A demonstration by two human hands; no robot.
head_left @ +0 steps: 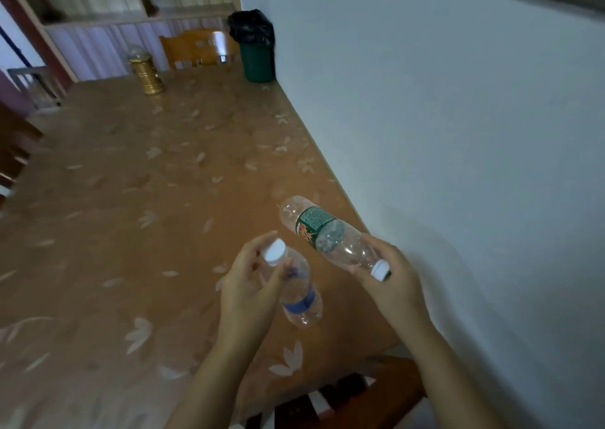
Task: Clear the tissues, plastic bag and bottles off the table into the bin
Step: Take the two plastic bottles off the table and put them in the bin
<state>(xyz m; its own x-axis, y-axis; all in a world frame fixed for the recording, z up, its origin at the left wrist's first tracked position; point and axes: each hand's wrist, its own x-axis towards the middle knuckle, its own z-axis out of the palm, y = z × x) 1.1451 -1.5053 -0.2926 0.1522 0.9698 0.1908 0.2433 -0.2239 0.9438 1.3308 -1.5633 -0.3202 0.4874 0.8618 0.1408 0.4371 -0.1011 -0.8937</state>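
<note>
Brown, leaf-patterned cloth covers the table (163,199), which runs along a pale wall toward a green bin (258,58) lined with a black bag at the far corner, with a gold lantern (145,70) and a wooden chair (199,48) near that end. Above the near edge, the left hand (252,284) grips the neck of a clear blue-labelled bottle (301,297), white cap up. The right hand (389,278) holds the capped end of a green-labelled bottle (324,232), its base tilted away over the table's wall-side edge; both are lifted off the cloth.
</note>
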